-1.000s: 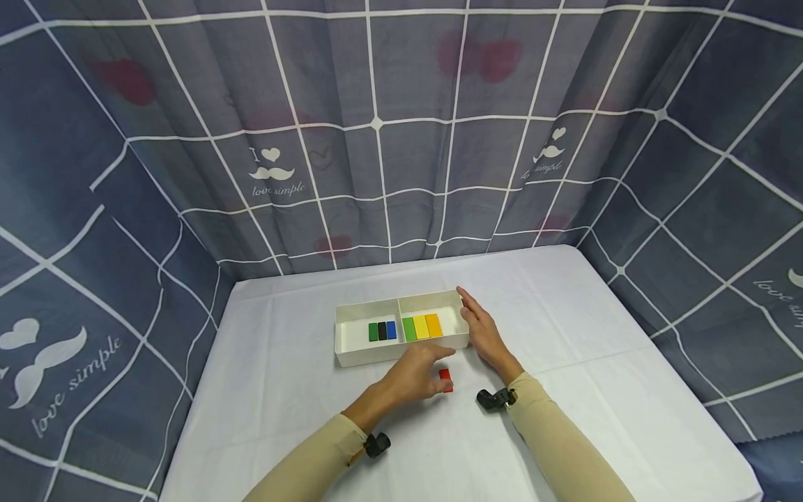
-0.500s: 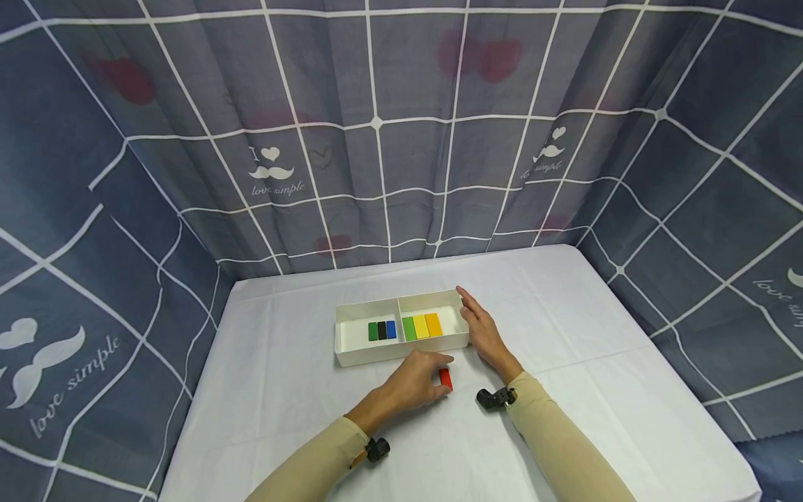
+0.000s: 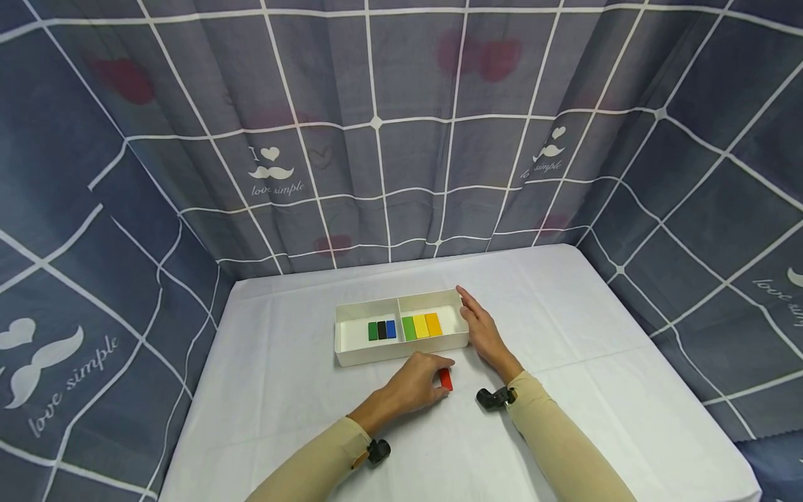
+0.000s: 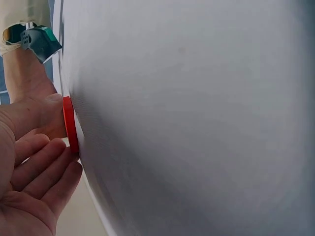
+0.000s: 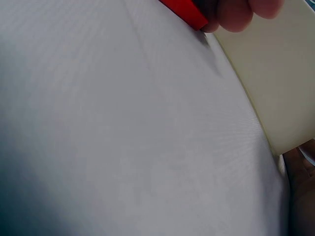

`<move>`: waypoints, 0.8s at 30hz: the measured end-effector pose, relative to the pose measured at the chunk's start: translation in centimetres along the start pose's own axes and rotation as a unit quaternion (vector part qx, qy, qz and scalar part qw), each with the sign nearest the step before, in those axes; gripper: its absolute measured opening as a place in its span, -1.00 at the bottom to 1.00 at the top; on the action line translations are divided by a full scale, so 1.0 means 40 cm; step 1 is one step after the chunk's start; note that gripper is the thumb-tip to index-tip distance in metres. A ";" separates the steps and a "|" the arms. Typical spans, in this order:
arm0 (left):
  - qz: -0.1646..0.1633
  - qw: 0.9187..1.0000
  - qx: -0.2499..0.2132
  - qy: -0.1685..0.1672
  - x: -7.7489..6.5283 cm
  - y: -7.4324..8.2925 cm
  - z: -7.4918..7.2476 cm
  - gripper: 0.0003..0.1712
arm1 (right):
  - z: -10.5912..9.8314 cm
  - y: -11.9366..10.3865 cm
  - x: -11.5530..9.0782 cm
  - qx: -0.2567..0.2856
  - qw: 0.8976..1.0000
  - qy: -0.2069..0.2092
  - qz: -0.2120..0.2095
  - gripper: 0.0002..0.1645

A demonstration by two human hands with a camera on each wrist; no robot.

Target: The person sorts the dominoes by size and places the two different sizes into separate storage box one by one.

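Observation:
A small flat red block (image 3: 446,379) is at the white table's middle, in front of the box. My left hand (image 3: 410,383) pinches it by its ends; the left wrist view shows the thumb at one end of the red block (image 4: 71,125) and the fingertips at the other. The off-white two-part box (image 3: 370,356) stands just behind. Along its right end lies my right hand (image 3: 486,338), fingers extended against the wall and thumb near the rim. In the right wrist view, the box (image 5: 275,69) hides part of that hand.
In the box's left compartment lie a dark green block (image 3: 373,331), a black block (image 3: 382,330) and a blue block (image 3: 391,329). Its right compartment has a light green block (image 3: 409,328), a yellow block (image 3: 421,326) and an orange block (image 3: 433,325). Checked curtains (image 3: 401,160) enclose the table.
My left hand has shifted slightly, its thumb and fingers closing on the ends of the red block, which has barely moved. The right hand and the box have stayed in place.

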State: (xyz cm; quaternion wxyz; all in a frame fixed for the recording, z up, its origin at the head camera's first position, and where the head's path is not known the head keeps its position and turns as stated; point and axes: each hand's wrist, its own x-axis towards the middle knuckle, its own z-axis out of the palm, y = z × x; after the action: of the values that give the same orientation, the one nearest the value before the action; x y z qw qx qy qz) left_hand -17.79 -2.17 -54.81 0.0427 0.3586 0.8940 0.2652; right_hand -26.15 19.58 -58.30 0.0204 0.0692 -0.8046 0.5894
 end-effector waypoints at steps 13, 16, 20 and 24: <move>0.004 1.000 0.028 -0.002 0.003 0.003 0.008 -0.46 | 0.001 0.004 -0.002 -0.001 1.000 0.000 0.000 -0.36; 0.004 1.000 0.024 -0.001 0.003 0.005 0.006 -0.48 | 0.002 0.003 -0.002 -0.005 1.000 0.002 0.000 -0.36; 0.006 1.000 0.018 0.004 0.003 0.005 0.006 -0.51 | 0.004 -0.002 0.000 -0.001 1.000 0.007 0.001 -0.36; 0.008 1.000 0.015 0.007 0.005 0.004 0.007 -0.52 | 0.005 -0.008 -0.001 0.007 1.000 0.006 0.007 -0.35</move>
State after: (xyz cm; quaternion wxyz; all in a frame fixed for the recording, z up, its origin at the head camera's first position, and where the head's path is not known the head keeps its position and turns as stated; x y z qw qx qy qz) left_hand -17.77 -1.83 -54.94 0.0290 0.3643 0.8953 0.2548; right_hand -26.04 19.29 -58.04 0.0210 0.0601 -0.8005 0.5959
